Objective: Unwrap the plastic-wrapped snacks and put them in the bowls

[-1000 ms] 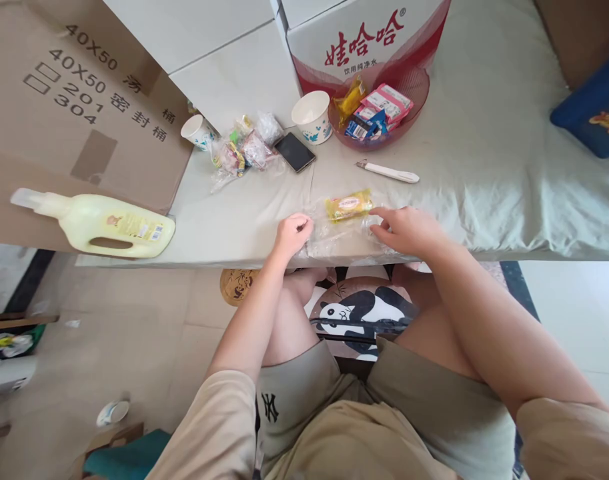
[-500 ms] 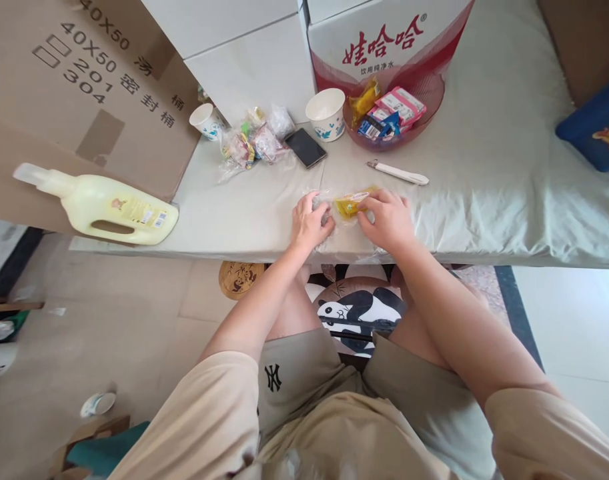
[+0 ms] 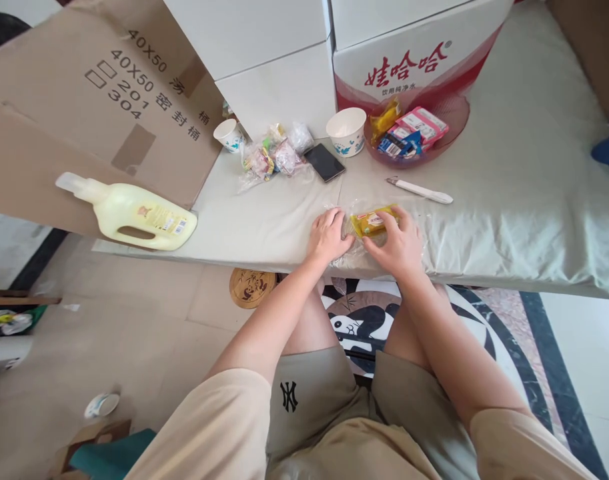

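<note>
A yellow wrapped snack packet (image 3: 371, 222) lies on a crinkled sheet of clear plastic film (image 3: 351, 257) near the front edge of the cloth-covered surface. Over the packet's right part is my right hand (image 3: 400, 247), its thumb at the near edge and its fingers on top, gripping it. To the left of the packet, my left hand (image 3: 327, 235) rests on the film, thumb apart from the fingers and nothing visibly gripped. Beyond my hands lies a white-handled peeler (image 3: 421, 191).
A pink bowl (image 3: 457, 130) of packets, a paper bowl (image 3: 347, 131), a phone (image 3: 325, 163) and wrapped bundles (image 3: 279, 157) stand behind. To the left are a yellow bottle (image 3: 134, 213), a paper cup (image 3: 229, 135) and a cardboard box (image 3: 59, 120). White boxes (image 3: 279, 93) are stacked at the back.
The view has shifted, so everything sits further right and lower. My right hand's fingers have spread wider over the packet, and my left hand lies flatter on the film.
</note>
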{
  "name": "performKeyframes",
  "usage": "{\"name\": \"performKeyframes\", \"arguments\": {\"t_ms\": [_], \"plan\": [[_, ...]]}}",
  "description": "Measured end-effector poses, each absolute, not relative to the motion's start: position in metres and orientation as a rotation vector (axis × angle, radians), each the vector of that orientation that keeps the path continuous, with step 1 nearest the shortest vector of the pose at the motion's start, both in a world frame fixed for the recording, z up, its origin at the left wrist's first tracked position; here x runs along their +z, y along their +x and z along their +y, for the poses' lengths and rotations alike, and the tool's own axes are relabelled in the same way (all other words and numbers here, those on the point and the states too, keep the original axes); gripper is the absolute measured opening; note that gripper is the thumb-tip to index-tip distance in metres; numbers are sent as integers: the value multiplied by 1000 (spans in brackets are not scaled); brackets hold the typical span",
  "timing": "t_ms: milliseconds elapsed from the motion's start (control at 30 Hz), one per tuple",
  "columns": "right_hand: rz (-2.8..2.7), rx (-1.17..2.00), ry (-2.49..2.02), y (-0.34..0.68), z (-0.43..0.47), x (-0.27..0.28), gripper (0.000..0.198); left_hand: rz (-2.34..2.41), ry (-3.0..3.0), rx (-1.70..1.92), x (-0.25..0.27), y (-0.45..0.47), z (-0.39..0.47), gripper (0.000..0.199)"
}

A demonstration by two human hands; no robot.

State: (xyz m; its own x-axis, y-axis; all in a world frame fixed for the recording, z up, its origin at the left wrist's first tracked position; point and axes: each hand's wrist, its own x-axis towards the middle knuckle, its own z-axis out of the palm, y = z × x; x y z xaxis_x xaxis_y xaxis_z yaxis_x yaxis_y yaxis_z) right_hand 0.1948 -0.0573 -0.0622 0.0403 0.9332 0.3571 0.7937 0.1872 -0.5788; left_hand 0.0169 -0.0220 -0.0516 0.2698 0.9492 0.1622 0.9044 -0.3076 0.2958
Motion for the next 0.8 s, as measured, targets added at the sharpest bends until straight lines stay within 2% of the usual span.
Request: {"name": "performKeyframes", "arguments": {"t_ms": [167, 367, 467, 800], "plan": [[-1759, 223, -1683, 193, -52, -72, 58, 1791, 2410, 434, -49, 16, -23, 54], [-1677, 194, -1590, 191, -51, -72, 41, 1779, 2433, 453, -47, 13, -20, 53], [-1639, 176, -1521, 197, -53, -68, 40, 1796, 2441, 484, -48, 12, -18, 53], [-1752, 216, -1309, 235, -52, -15, 38, 1784, 2383, 385, -45, 11, -21, 51]]}}
